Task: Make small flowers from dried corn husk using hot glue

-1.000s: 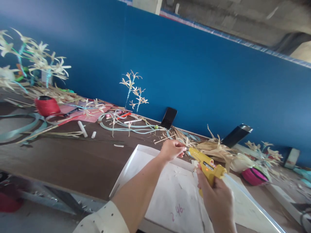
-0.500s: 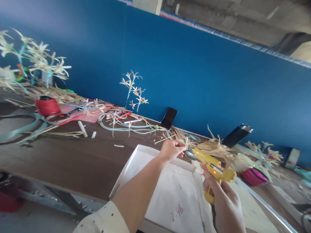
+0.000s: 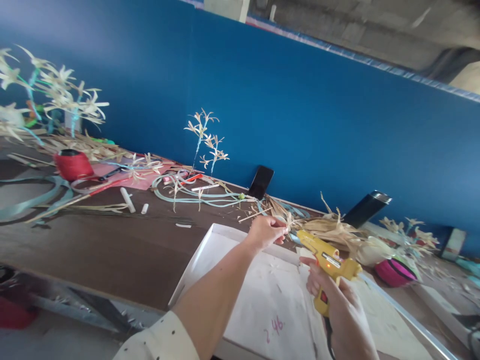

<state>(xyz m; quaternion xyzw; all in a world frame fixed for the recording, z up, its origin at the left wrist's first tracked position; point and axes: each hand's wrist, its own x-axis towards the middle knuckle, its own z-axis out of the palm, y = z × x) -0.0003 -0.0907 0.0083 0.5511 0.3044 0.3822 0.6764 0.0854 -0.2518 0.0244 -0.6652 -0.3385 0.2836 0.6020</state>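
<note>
My left hand (image 3: 267, 232) pinches a small pale flower (image 3: 289, 221) made of dried husk strips, above the far edge of a white box lid (image 3: 262, 300). A yellow hot glue gun (image 3: 326, 256) is in my right hand (image 3: 333, 295), its fingers round the handle and a small orange light glowing on its side. The gun's nozzle points left at the base of the flower, very close to my left fingertips. Whether it touches the flower I cannot tell. A clear glue stick (image 3: 386, 295) seems to extend from the back of the gun.
Dried husks (image 3: 326, 227) lie behind my hands, near a black phone (image 3: 261, 182) and a dark flask (image 3: 367, 209). Finished husk flowers (image 3: 210, 137) stand against the blue partition (image 3: 300, 125). Red thread (image 3: 73, 165) and white sticks (image 3: 128, 199) lie on the left of the table.
My right hand has shifted slightly left with the glue gun, and its index finger looks straighter, away from the trigger. My left hand keeps its pinch on the flower almost unmoved.
</note>
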